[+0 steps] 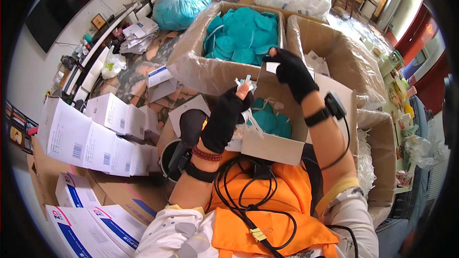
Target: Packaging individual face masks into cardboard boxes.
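Holding a small open cardboard box (pixel 275 145) on the lap, over an orange apron (pixel 282 200), the person worked with both hands in black fingerless gloves. Left hand (pixel 224 119): grip closed, fingertips pinched on a bundle of white ear loops and clear wrap (pixel 246 83) held just above the box's left edge. A red bead bracelet (pixel 206 154) and a black wrist strap (pixel 200 173) sat below that grip, on the wrist. Right hand (pixel 294 74): grip closed over the box's raised back flap (pixel 272 69), fingers curled on its top edge; how firmly, could not tell. A small black device (pixel 334 106) was strapped to that wrist, its cable running down the forearm.

Teal face masks (pixel 267 119) lay inside the box, between the two grips and just below the left one. Beyond both grips stood a large plastic-lined carton (pixel 191 64) filled with more teal masks (pixel 244 36); to the right of the right grip, a second lined carton (pixel 344 62) held a few white pieces. Left of the left grip, well apart, white retail cartons (pixel 91 138) were stacked, some with blue stripes. A tied teal bag (pixel 179 7) sat on the floor far beyond the left grip. Black cables (pixel 244 191) looped over the apron beneath both wrists.
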